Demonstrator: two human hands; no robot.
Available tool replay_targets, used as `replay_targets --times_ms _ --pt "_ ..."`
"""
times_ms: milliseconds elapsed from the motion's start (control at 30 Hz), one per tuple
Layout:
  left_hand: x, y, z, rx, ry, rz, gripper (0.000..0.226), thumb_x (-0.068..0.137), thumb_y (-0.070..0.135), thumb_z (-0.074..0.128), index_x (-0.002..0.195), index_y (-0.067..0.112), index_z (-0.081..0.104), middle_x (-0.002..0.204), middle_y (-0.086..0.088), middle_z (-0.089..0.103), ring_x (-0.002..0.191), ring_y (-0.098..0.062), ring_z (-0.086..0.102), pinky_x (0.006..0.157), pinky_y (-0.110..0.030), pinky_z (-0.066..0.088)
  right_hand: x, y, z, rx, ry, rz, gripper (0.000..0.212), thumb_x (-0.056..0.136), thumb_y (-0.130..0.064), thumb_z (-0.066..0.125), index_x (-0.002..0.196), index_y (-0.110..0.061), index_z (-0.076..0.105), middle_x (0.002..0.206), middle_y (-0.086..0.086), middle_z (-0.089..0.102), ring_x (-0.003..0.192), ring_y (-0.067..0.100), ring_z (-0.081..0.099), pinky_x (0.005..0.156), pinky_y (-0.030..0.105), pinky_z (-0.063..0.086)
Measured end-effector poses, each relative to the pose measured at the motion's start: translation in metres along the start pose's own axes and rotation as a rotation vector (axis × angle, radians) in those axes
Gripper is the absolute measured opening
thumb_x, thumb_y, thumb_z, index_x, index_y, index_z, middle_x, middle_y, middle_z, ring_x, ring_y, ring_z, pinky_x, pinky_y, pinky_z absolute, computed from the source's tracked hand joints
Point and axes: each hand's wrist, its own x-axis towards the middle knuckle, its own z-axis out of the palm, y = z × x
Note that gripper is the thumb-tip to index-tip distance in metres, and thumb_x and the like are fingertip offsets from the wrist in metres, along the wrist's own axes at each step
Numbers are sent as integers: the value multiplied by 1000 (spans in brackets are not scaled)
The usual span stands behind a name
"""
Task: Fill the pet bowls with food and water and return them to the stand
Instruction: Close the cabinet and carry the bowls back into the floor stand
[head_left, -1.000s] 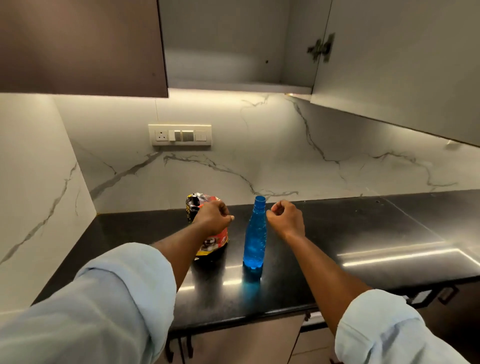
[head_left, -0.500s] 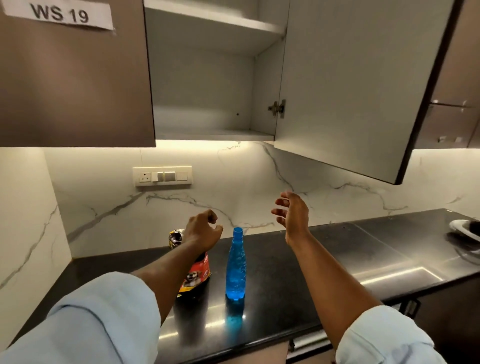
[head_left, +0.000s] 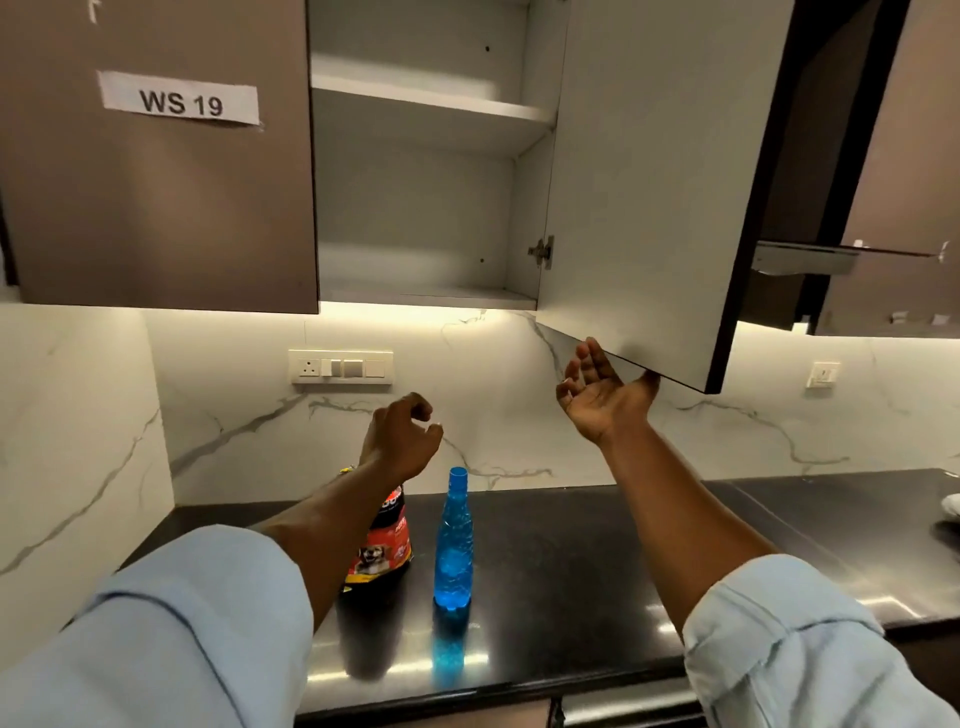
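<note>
A red-and-black dog-food pouch (head_left: 382, 551) and a blue plastic water bottle (head_left: 453, 545) stand near the black countertop's (head_left: 623, 545) left end. No bowls in sight, so I'd say filling hasn't begun. The left hand (head_left: 400, 436) hovers loosely curled and empty; the right hand (head_left: 602, 400) is spread, palm up, under the grey cabinet door (head_left: 639, 182).

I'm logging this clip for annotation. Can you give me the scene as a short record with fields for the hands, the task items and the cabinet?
left hand: fingers loosely curled, holding nothing, above the dog food bag
right hand: open, palm up, at the lower edge of the open cabinet door
blue bottle: upright on the black countertop, just right of the bag
cabinet label: reads WS 19, on the closed left door
</note>
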Motion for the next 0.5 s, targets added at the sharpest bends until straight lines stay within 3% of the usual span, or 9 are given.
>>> replay_targets --times_ms 233,367,433,500 --pt "-21 21 9 -30 13 -70 22 87 29 75 105 17 73 102 5 73 95 -12 68 76 -21 47 -12 -19 -9 216 -112 36 52 102 -46 46 101 -3 75 90 10 72 66 18 67 64 26 43" --pt "-25 31 9 -52 36 -83 25 86 29 77 107 16 73 104 5 73 94 -10 66 79 -21 46 -17 -5 -9 261 -195 70 33 100 -30 51 99 -7 74 84 8 73 66 17 67 64 25 45" --pt "-25 35 9 -77 50 -91 27 86 32 78 108 17 73 104 6 73 95 -11 66 80 -21 47 -15 2 -9 214 -248 116 31 101 -26 50 101 -8 75 85 6 74 68 17 68 61 26 50" --pt "-25 39 7 -103 57 -85 30 85 36 78 109 18 73 105 8 72 96 -10 66 81 -22 47 -13 11 -5 161 -245 167 42 107 -36 46 101 -9 78 85 4 72 68 16 67 60 27 52"
